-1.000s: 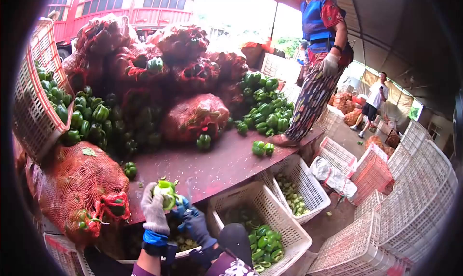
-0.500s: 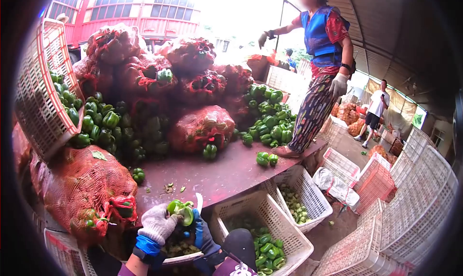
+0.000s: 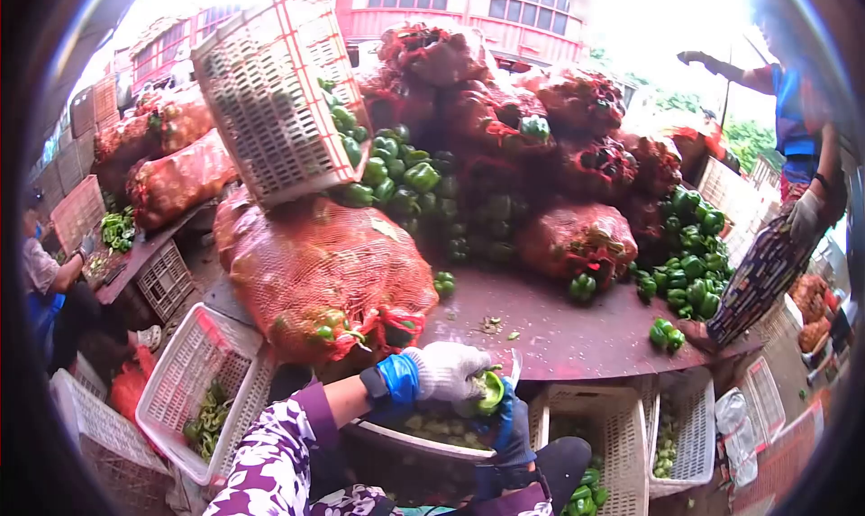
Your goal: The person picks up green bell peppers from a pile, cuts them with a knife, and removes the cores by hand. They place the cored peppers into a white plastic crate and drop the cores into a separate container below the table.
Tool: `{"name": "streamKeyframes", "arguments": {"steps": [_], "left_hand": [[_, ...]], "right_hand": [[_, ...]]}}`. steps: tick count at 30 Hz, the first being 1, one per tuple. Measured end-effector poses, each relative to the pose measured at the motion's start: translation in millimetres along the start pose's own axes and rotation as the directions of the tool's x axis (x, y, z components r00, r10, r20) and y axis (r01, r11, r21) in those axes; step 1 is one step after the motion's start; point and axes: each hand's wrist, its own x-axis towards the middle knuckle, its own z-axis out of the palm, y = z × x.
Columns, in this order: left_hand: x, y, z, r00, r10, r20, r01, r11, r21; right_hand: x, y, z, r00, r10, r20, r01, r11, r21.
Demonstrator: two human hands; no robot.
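My left hand [image 3: 450,370], in a pale knitted glove, is closed round a green pepper [image 3: 490,392] whose cut, hollow side shows. On its right is my right hand [image 3: 514,426], in a blue glove, closed on a knife [image 3: 516,366] with its pale blade pointing up beside the pepper. Both hands are over a crate [image 3: 423,439] of pepper scraps at the edge of the dark red table [image 3: 550,336]. A large red mesh sack [image 3: 324,264] of peppers lies just beyond my left forearm.
A tilted crate [image 3: 270,101] rests on the sack. Piled mesh sacks and loose peppers [image 3: 694,255] cover the table's back. Crates stand at left [image 3: 203,381] and right [image 3: 604,417]. One person [image 3: 793,155] stands at right; another [image 3: 59,282] sits far left.
The view has swung left, so the table and sacks appear further right and the seated person has come into view. Both hands remain together at the pepper, whose hollow side now faces the camera more.
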Motion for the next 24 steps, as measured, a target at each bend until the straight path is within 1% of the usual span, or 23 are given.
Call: {"name": "streamKeyframes", "arguments": {"steps": [2,3,4,5,7,8,11,12,15,18,21,24], "left_hand": [[-5.2,0.5,0.9,0.998,-0.026,-0.061,0.022,0.997,-0.070],[-7.6,1.0,3.3,0.995,-0.038,-0.089,0.029,0.994,-0.103],[-6.8,-4.7,16.9,0.981,-0.056,-0.185,0.047,0.998,-0.052],[-5.6,-5.0,22.9,0.958,-0.091,-0.273,0.071,0.994,-0.084],[-13.1,1.1,21.8,0.915,-0.181,-0.360,0.130,0.978,-0.161],[-15.4,2.3,24.6,0.901,-0.214,-0.377,0.148,0.969,-0.195],[-18.2,5.1,39.5,0.861,-0.263,-0.436,0.172,0.956,-0.237],[-20.7,5.7,39.4,0.881,-0.299,-0.368,0.194,0.935,-0.296],[-25.5,10.4,35.1,0.908,-0.311,-0.280,0.230,0.930,-0.286],[-28.8,11.3,31.6,0.927,-0.290,-0.238,0.183,0.903,-0.388],[-24.8,8.7,25.8,0.941,-0.315,-0.126,0.265,0.914,-0.306],[-25.6,8.9,27.6,0.927,-0.331,-0.174,0.288,0.929,-0.232]], "right_hand": [[2.0,1.9,-1.3,0.995,0.090,-0.044,-0.084,0.990,0.116],[3.9,13.3,-9.4,0.983,0.175,-0.061,-0.160,0.967,0.199],[8.1,18.6,-13.5,0.964,0.260,-0.064,-0.232,0.931,0.282],[3.1,-0.4,-8.3,0.978,0.208,0.010,-0.206,0.960,0.188],[-0.2,-1.8,-3.5,0.990,0.129,-0.048,-0.128,0.991,0.021],[-0.7,-6.1,2.1,0.992,0.110,-0.060,-0.108,0.993,0.048],[5.0,0.2,4.1,0.986,0.130,-0.107,-0.108,0.977,0.185],[4.6,-0.2,4.8,0.986,0.121,-0.117,-0.088,0.963,0.253],[-6.3,-30.4,14.0,0.986,0.121,-0.112,-0.103,0.983,0.155],[1.4,-5.5,3.7,0.989,0.036,-0.144,-0.025,0.996,0.080],[1.1,-13.8,4.1,0.993,-0.040,-0.114,0.043,0.999,0.031],[-2.9,-20.5,4.6,0.996,0.018,-0.086,-0.019,1.000,-0.007]]}}
